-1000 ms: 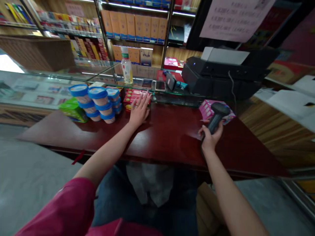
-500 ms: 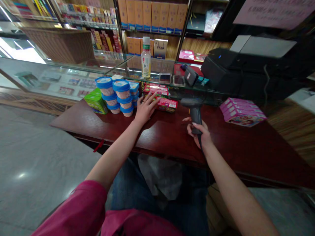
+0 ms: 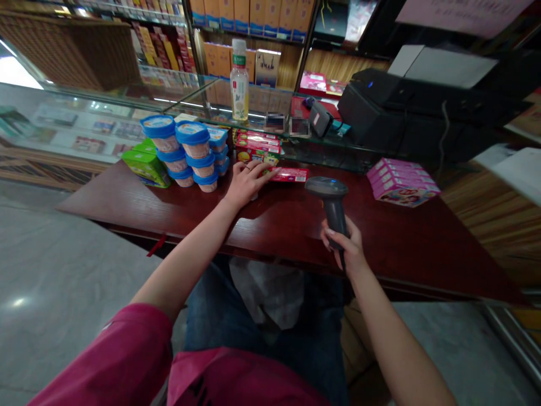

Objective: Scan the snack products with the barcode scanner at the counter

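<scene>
My left hand (image 3: pixel 246 183) is closed over the left part of a slim red box (image 3: pixel 291 175), fingers across its top; the hand hides that end. A barcode-like patch shows at the box's right end. Behind it, several red boxes (image 3: pixel 258 145) are stacked at the glass edge. To the left stand blue-lidded tubs (image 3: pixel 202 160) in stacks, beside green boxes (image 3: pixel 146 163). My right hand (image 3: pixel 344 242) grips the handle of a black barcode scanner (image 3: pixel 333 208), its head up and pointing toward the red box. A cord runs down from the handle.
Pink boxes (image 3: pixel 403 183) sit at the right of the dark wooden counter (image 3: pixel 287 225). A drink bottle (image 3: pixel 239 84) stands on the glass display case (image 3: pixel 169 96). A black machine (image 3: pixel 380 113) is at the back right, and a wicker basket (image 3: pixel 71 53) at the far left.
The red box under my left hand has tilted, showing a thinner face, and parted from the stack behind. The scanner's head has tipped up slightly. The whole view has shifted a little.
</scene>
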`<state>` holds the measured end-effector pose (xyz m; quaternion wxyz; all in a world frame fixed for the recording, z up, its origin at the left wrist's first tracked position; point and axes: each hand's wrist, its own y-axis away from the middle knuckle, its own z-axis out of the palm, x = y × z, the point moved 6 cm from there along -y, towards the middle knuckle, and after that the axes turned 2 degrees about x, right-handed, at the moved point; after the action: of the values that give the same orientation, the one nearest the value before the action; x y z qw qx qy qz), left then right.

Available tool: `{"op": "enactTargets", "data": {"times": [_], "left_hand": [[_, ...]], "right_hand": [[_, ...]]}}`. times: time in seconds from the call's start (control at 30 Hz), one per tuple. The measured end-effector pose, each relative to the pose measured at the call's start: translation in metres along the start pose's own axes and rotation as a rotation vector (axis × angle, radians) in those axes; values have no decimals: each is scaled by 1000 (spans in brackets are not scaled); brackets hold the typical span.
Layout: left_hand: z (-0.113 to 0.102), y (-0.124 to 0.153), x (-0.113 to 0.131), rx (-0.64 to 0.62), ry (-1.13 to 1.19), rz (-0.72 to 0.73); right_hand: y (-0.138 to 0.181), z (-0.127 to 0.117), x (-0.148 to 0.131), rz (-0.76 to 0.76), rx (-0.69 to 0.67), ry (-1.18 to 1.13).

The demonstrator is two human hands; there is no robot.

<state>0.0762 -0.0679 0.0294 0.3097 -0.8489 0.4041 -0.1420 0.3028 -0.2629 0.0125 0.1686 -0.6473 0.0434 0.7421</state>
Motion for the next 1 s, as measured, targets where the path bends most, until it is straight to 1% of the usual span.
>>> {"op": "enactTargets", "data": {"times": [0.17,0.3,0.4,0.47,0.5,0.53,0.6,0.67,0.7,0.77,0.83,0.9,0.97,1.0], "left_hand": [[-2,1,1,21,-22,9],[-7,-1,1,36,11,-18],[-16,-1,3,78,42,-31],[-20,-1,5,117,67,-29],[-21,-1,7,136,85,-22],[-21,-1,11,154,106,-9],[-18,-5,22,173,169,40],[-10,-13,43,163,237,114],[-4,-19,57,145,268,156],[9,-32,93,93,316,241],[24,-47,134,41,352,310],[40,-63,177,14,375,347],[56,-80,216,6,385,356],[65,-89,233,4,387,355]], "right_hand": [[-1,-2,1,-18,20,-18],[-4,-3,2,-25,41,-34],[-10,-12,1,-53,144,-60],[-15,-30,1,-89,278,-70],[-17,-43,0,-113,362,-72],[-19,-59,0,-140,453,-70],[-23,-100,-2,-203,649,-66],[-26,-146,-5,-246,848,-44],[-27,-170,-7,-256,947,-34],[-29,-216,-13,-266,1128,-5],[-32,-256,-19,-262,1260,39],[-34,-286,-24,-269,1366,112],[-36,-306,-25,-271,1430,185],[-38,-312,-24,-272,1440,210]]}}
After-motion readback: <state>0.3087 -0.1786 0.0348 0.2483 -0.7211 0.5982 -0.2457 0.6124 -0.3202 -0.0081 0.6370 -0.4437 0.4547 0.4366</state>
